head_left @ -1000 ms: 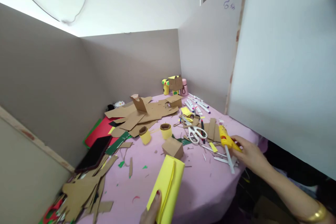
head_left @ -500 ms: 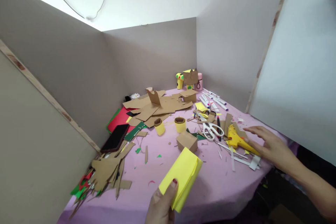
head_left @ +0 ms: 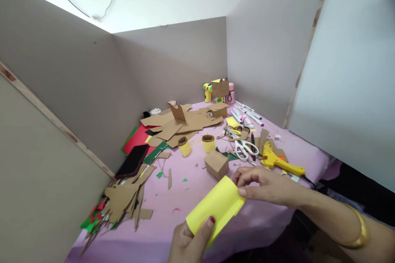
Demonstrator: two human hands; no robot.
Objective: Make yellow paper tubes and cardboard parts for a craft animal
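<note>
A folded piece of yellow paper [head_left: 212, 205] is held near the table's front edge. My left hand [head_left: 193, 238] is closed around its lower left end, thumb on top. At the upper right corner of the paper, the thumb and fingers of my right hand [head_left: 262, 185] pinch its edge. Just beyond lies a small closed cardboard box [head_left: 216, 164]. Two short tubes, the left yellow one [head_left: 184, 147] and the right yellow one [head_left: 208, 144], stand behind the box. The yellow glue gun [head_left: 277, 160] rests to the right, behind my right hand.
White-handled scissors [head_left: 245, 148] lie among scraps, with several markers [head_left: 249, 115] farther back. Cardboard sheets [head_left: 188, 123] cover the table's rear. A black phone [head_left: 132, 161] and cardboard offcuts [head_left: 123, 201] lie left. Grey partitions [head_left: 173, 57] enclose the table.
My right hand has moved left from beside the glue gun to the yellow paper's edge. The glue gun now lies free. The paper has turned slightly in my left hand.
</note>
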